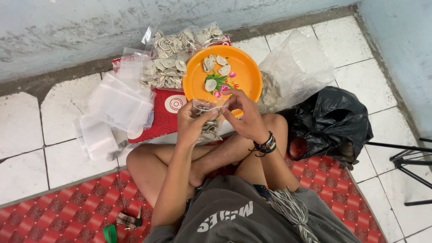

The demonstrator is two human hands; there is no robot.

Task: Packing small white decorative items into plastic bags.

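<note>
Two bare hands meet above the crossed legs of a seated person; the left hand (191, 120) and the right hand (240, 116) are both closed on the mouth of a small clear bag (208, 118), fingers pinched narrow at its top edge; the bag hangs between them, part-filled with striped cream-and-brown coiled pieces, its lower end resting near the knee.

Just beyond the hands sits a round orange plastic bowl (243, 74) with a printed flower pattern of green leaves and pink petals at its middle; a few loose coiled pieces (216, 66) lie inside it; the right hand's fingertips overlap its near rim.

Beyond and to the left of the hands lie filled clear packets (173, 58) of the same pieces, stacked against the wall; nearer, left of the left hand, is a pile of empty clear bags (119, 101), flat and rectangular, lying over a red sheet with a white ring mark (167, 112).

Right of the right hand a large clear plastic sack (294, 67) slumps beside a crumpled black bag (330, 121); a dark beaded wristband (266, 145) circles the right wrist.

Below the left forearm, on the red patterned mat (67, 207), lie a few small keys (129, 220).
</note>
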